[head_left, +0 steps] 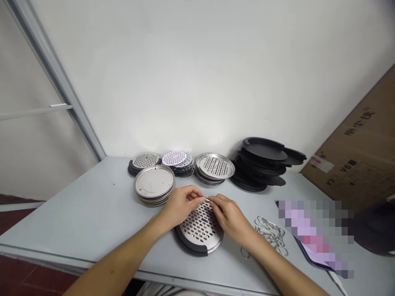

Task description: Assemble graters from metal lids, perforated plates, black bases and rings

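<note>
My left hand [188, 203] and my right hand [226, 211] meet in front of me, fingertips pinched on a small shiny metal piece [206, 199]; its full shape is hidden by the fingers. Right below them lies a round metal grater plate [200, 228] with slotted holes, a black curved holder [191, 247] around its near left edge. Beside my right forearm is a pile of metal wire loops [271, 235], and a single ring [245, 253] lies apart from it.
Behind my left hand stands a stack of plain round metal plates [154, 181]. Along the wall are perforated discs [174, 158], rimmed grater plates [215, 166] and stacked black trays [262, 154]. A blurred phone-like device [314, 242] and a cardboard box [354, 152] are at right.
</note>
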{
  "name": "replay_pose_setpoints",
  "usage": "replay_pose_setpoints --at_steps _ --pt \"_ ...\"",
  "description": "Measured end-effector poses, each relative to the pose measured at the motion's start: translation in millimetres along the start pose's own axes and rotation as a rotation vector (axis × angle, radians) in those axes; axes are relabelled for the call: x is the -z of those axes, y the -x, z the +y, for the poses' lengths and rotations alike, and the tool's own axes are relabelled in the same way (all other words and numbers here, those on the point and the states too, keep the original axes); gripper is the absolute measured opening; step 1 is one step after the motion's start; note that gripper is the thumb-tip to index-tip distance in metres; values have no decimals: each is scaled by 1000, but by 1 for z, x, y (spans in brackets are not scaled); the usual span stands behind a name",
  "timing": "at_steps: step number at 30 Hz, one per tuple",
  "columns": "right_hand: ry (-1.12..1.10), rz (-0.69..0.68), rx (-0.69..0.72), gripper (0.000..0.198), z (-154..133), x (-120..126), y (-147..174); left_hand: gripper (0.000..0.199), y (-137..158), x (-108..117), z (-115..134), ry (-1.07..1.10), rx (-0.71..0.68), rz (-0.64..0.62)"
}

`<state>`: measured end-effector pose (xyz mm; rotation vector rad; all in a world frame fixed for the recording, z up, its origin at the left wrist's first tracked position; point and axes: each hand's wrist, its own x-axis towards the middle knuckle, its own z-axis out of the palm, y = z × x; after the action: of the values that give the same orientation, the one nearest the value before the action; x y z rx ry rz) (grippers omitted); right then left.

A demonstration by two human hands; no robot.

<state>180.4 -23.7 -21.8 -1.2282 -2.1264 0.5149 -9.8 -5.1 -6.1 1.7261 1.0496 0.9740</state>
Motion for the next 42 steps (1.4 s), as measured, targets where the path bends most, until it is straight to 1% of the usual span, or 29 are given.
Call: replay_pose_setpoints --at_steps 5,12,25,35,40,42 --pt "-18 -1 -14 28 -2 0 -1 19 1 -2 2 -105 -55 -16" --pt "-44 -12 -20 29 -3 0 0 15 1 -2 5 -416 -275 16" --pt "-152 -2 -60 32 -13 0 -1 13 3 -8 -1 -723 -550 80" --pt "-262 9 -100 36 -15 0 -1 11 3 -9 -1 -765 -643 137" --pt "-298 -6 -118 36 -16 4 0 11 2 -6 -1 -741 -641 159" --pt "-305 -14 -114 35 -16 5 0 11 2 -5 0 -710 -608 159"
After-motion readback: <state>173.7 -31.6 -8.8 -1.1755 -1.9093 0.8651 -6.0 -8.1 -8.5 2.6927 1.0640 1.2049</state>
